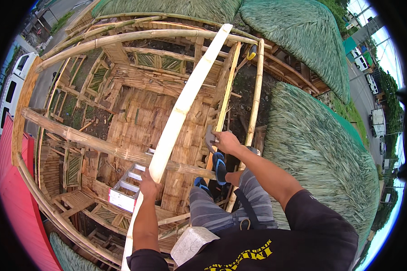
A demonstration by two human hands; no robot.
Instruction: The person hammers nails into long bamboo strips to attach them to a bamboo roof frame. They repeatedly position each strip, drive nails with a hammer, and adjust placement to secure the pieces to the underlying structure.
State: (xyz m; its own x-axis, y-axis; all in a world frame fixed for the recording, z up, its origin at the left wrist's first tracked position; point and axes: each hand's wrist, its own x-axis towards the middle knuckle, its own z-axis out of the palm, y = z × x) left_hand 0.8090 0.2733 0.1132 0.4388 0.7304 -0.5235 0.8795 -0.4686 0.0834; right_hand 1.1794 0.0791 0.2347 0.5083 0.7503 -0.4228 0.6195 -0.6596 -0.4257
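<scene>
A long, pale split bamboo strip (178,106) runs from the lower left up across the roof frame, its far end over the far bamboo rail. My left hand (150,184) is closed around its edge, partway along its near half. My right hand (226,142) grips a hammer (210,138) close to its dark grey head; most of the handle is hidden. That hand is beside a narrow light-coloured beam (228,90), right of the strip. A thick round bamboo beam (99,147) crosses beneath the strip, near my feet.
Far below lies a slatted bamboo floor (140,117). An aluminium ladder (133,174) stands left of the strip. Thatched roofs (316,149) rise at the right and far side, a red roof (18,167) at left. A yellow-and-black tool handle (251,52) sits by the far corner.
</scene>
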